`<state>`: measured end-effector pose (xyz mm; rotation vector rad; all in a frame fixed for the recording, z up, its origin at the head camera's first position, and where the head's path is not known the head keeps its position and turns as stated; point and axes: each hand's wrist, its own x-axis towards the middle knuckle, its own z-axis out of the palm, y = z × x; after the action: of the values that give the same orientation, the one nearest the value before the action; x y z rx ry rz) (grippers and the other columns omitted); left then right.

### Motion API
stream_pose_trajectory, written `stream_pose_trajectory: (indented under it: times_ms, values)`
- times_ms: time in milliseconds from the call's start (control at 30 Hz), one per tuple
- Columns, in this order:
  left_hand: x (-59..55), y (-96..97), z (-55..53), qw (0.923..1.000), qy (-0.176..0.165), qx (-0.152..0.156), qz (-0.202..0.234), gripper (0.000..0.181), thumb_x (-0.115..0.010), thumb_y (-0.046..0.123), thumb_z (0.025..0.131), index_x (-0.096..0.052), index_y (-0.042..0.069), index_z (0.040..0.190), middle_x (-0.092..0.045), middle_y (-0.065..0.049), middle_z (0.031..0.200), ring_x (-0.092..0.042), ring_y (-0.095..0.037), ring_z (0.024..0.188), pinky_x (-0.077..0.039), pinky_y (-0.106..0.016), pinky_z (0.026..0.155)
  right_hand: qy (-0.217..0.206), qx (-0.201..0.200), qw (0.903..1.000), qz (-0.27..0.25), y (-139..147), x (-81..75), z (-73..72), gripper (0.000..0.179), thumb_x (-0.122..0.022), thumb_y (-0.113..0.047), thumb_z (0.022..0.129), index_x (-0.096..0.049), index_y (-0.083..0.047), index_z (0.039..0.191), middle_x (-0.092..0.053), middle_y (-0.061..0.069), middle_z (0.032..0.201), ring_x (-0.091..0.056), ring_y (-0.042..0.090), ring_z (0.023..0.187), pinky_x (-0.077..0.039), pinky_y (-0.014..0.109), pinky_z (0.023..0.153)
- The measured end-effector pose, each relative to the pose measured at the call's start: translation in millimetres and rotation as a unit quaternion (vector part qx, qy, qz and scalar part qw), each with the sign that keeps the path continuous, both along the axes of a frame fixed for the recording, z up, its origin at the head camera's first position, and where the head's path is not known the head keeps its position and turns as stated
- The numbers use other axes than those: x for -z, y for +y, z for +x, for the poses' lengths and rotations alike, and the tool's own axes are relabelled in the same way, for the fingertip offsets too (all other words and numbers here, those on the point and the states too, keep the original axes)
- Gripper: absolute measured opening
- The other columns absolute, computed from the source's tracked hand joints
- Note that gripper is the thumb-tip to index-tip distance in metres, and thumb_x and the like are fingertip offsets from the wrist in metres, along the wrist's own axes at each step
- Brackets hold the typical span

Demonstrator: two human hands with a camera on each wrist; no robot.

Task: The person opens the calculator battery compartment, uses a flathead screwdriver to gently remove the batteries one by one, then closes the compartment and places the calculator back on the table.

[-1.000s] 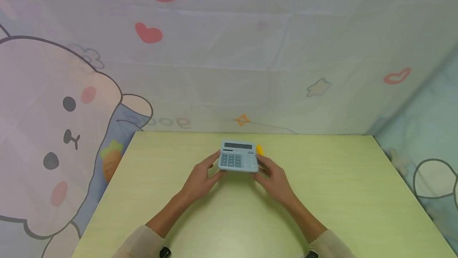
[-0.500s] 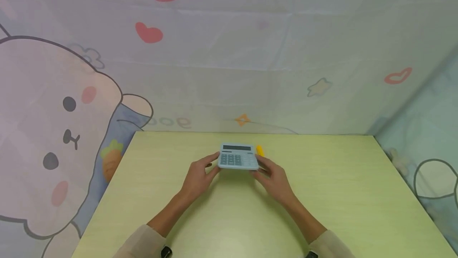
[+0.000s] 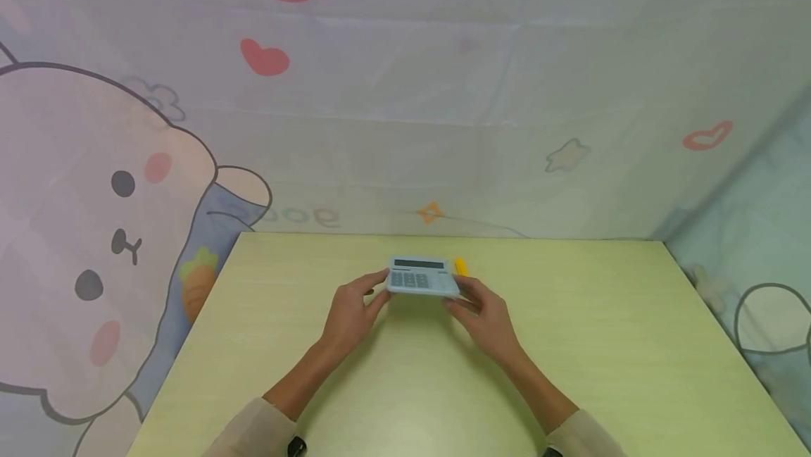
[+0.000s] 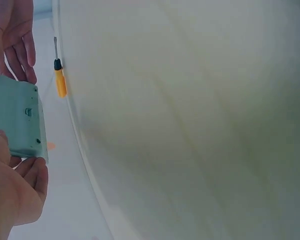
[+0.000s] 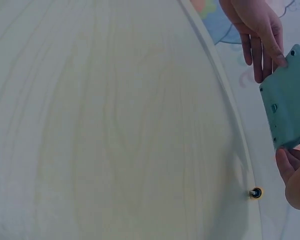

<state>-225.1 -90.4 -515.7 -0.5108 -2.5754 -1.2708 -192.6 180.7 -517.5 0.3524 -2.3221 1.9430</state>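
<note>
A pale blue calculator (image 3: pixel 423 276) is held up over the table between both hands, its display side toward the back. In the head view the keypad is strongly foreshortened, so the calculator is tilted with its near edge raised. My left hand (image 3: pixel 348 316) grips its left edge between thumb and fingers. The right edge is pinched the same way by my right hand (image 3: pixel 486 320). Both wrist views show the underside: the calculator's back (image 4: pixel 15 117) has screw holes and a small slot. A screwdriver (image 4: pixel 60 82) with a yellow handle lies behind the right hand.
The light wooden table (image 3: pixel 570 316) ends at a back edge just beyond the calculator and screwdriver. A printed curtain (image 3: pixel 405 91) with hearts and a cartoon animal hangs behind and at the sides.
The calculator has tipped, its near edge rising and its top edge dropping, so its keypad looks flatter now. Both hands keep hold of it and shift only slightly.
</note>
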Motion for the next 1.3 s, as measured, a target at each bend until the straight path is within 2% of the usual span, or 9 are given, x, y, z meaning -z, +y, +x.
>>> stream_pose_trajectory:
  times_ms: [267,467,567,733,933,1133,1300]
  values:
    - [-0.6,2.4,-0.5,0.9997,0.020,-0.001,0.011,0.043,-0.074,0.026,0.102,-0.070,0.007,0.140,-0.072,-0.006,0.135,-0.072,-0.026,0.118,-0.061,-0.042,0.090,0.014,0.021,0.9994,0.022,-2,1.0,1.2,0.047,-0.073,-0.009,0.101,-0.062,-0.001,0.146,-0.066,0.020,0.142,-0.067,0.039,0.126,-0.059,0.032,0.091]
    - [-6.5,6.6,1.2,0.9987,0.017,0.005,0.047,0.047,-0.071,0.034,0.104,-0.068,0.006,0.142,-0.074,-0.006,0.131,-0.070,-0.026,0.122,-0.060,-0.046,0.093,0.070,0.033,0.9959,0.048,-4,3.1,2.0,0.048,-0.070,-0.004,0.102,-0.058,0.003,0.148,-0.068,0.024,0.136,-0.071,0.044,0.115,-0.060,0.035,0.090]
    - [-9.0,8.0,1.7,0.9980,0.016,0.007,0.061,0.049,-0.068,0.036,0.106,-0.067,0.003,0.142,-0.074,-0.008,0.130,-0.069,-0.027,0.123,-0.059,-0.047,0.095,0.097,0.035,0.9933,0.052,-6,3.7,1.8,0.048,-0.068,-0.003,0.102,-0.057,0.004,0.149,-0.065,0.024,0.141,-0.068,0.044,0.122,-0.059,0.039,0.094]
    - [-10.4,10.1,2.4,0.9971,0.009,0.005,0.075,0.050,-0.066,0.037,0.107,-0.066,0.000,0.142,-0.073,-0.011,0.125,-0.068,-0.034,0.123,-0.056,-0.047,0.100,0.118,0.030,0.9910,0.056,-9,6.1,3.0,0.051,-0.067,-0.005,0.103,-0.055,-0.001,0.152,-0.061,0.017,0.149,-0.058,0.038,0.137,-0.055,0.049,0.101]
    - [-13.7,14.3,1.9,0.9954,0.000,-0.006,0.096,0.047,-0.062,0.040,0.109,-0.068,0.006,0.141,-0.070,-0.008,0.123,-0.065,-0.027,0.126,-0.052,-0.042,0.106,0.125,0.028,0.9893,0.070,-11,6.7,4.3,0.054,-0.069,-0.014,0.105,-0.051,-0.013,0.156,-0.058,0.008,0.153,-0.056,0.030,0.142,-0.051,0.053,0.106]
    - [-16.6,17.8,1.0,0.9936,-0.001,-0.015,0.112,0.045,-0.061,0.038,0.110,-0.070,0.004,0.138,-0.070,-0.010,0.119,-0.067,-0.028,0.121,-0.055,-0.046,0.102,0.148,0.031,0.9861,0.069,-12,6.1,3.0,0.055,-0.068,-0.010,0.105,-0.050,-0.009,0.156,-0.057,0.010,0.154,-0.055,0.032,0.142,-0.050,0.052,0.107]
    - [-18.3,19.4,1.4,0.9927,-0.013,-0.018,0.119,0.044,-0.060,0.037,0.110,-0.070,0.003,0.137,-0.070,-0.011,0.118,-0.068,-0.026,0.117,-0.057,-0.042,0.100,0.168,0.036,0.9822,0.075,-13,6.3,2.4,0.055,-0.066,-0.007,0.105,-0.049,-0.003,0.156,-0.055,0.013,0.156,-0.054,0.035,0.142,-0.049,0.052,0.108]
